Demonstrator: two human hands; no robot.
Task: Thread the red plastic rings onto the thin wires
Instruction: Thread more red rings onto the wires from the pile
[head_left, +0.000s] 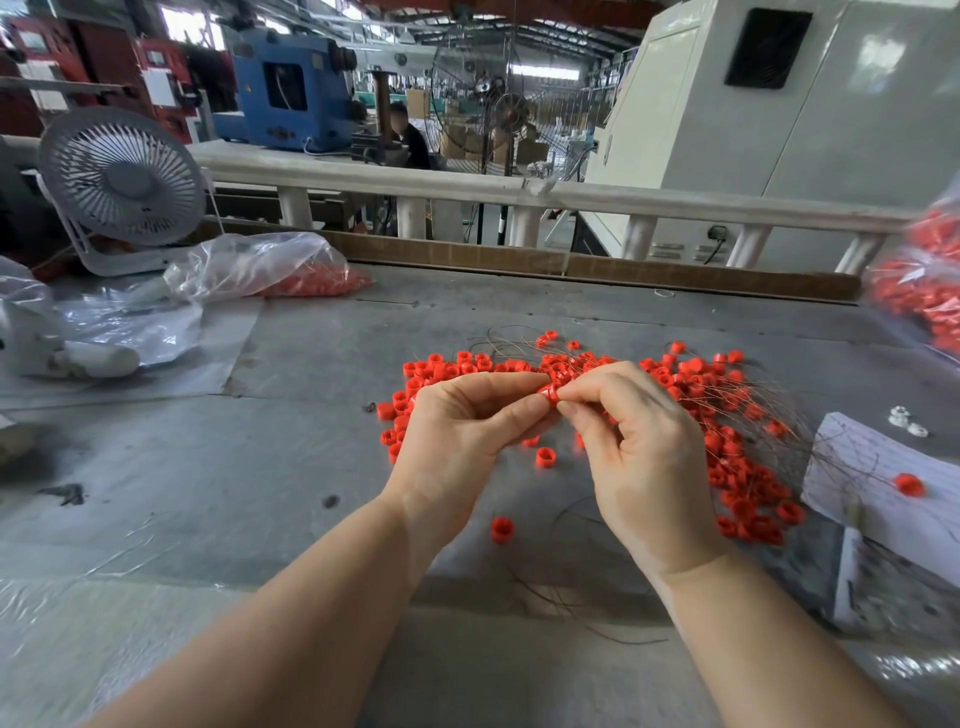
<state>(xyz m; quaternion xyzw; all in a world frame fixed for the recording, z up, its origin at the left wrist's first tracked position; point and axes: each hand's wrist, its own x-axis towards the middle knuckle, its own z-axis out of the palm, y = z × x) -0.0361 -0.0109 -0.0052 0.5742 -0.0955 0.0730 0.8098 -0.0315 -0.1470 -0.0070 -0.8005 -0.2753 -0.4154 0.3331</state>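
A heap of red plastic rings (696, 379) lies spread over the grey table, mixed with a bundle of thin wires (763, 415). Above its near edge my left hand (462, 431) pinches a single red ring (548, 393) between thumb and forefinger. My right hand (639, 441) meets it from the right, its thumb and forefinger pinched at the ring; a thin wire in that pinch is too fine to make out. Loose rings (502, 530) lie under my wrists. A thin wire (571, 597) curls on the table below my right wrist.
A white desk fan (122, 182) stands at the back left beside a plastic bag of red rings (270, 267). Another bag of rings (930, 280) sits at the right edge. White paper (872, 488) lies right of the heap. A railing (467, 189) borders the table's far side.
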